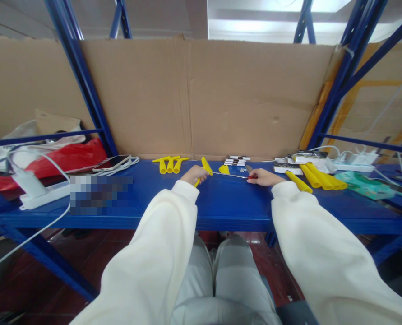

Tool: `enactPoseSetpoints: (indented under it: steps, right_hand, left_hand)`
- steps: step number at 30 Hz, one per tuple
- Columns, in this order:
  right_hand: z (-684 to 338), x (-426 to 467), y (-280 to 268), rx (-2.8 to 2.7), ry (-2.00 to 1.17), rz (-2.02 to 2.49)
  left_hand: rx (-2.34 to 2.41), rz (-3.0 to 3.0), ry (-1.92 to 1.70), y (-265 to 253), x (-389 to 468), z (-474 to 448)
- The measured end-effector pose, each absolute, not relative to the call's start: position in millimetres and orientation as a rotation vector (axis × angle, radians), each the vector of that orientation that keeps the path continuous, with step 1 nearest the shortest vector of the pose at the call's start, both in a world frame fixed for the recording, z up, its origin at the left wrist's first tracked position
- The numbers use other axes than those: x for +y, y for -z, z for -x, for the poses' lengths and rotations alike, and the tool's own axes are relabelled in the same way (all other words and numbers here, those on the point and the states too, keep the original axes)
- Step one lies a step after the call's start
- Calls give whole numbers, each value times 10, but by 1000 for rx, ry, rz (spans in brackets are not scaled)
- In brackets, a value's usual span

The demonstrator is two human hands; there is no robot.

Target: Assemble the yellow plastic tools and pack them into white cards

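Observation:
My left hand (pixel 196 174) is closed around a yellow plastic piece (pixel 206 165), which sticks out above and below the fingers. My right hand (pixel 263 177) grips a screwdriver (pixel 231 174) by its red handle. The long thin shaft points left, and its tip meets the yellow piece at my left fingers. Whether the tip sits in a screw is too small to see. Behind the shaft lies a small yellow part (pixel 224 169). Tiny metal bits (pixel 243 170) and a dark, flat object (pixel 248 168) are near my right hand.
Yellow T-shaped pieces (pixel 170 165) lie at the back of the blue table (pixel 234 203). Small white boxes (pixel 235 160) stand behind my hands. Yellow tapered tubes (pixel 317 176), a green packet (pixel 366 185) and a power strip (pixel 354 162) are right; a phone (pixel 111 163) and a red bag (pixel 75 156) left.

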State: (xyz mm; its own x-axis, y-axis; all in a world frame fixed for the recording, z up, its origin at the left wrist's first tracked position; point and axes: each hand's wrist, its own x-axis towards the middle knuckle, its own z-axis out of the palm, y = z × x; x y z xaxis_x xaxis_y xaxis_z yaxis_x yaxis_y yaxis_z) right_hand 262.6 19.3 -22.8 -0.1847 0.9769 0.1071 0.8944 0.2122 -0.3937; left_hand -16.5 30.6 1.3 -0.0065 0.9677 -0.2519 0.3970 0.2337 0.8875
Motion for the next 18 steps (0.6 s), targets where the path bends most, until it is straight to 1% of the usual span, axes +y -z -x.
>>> enactPoseSetpoints:
  steps: [6, 18]
  right_hand:
    - [-2649, 240, 268, -2148, -357, 1729]
    - [-2669, 259, 285, -2163, -361, 1696]
  left_hand:
    - [1612, -1409, -745, -14, 300, 159]
    - [1587, -1363, -752, 25, 374, 178]
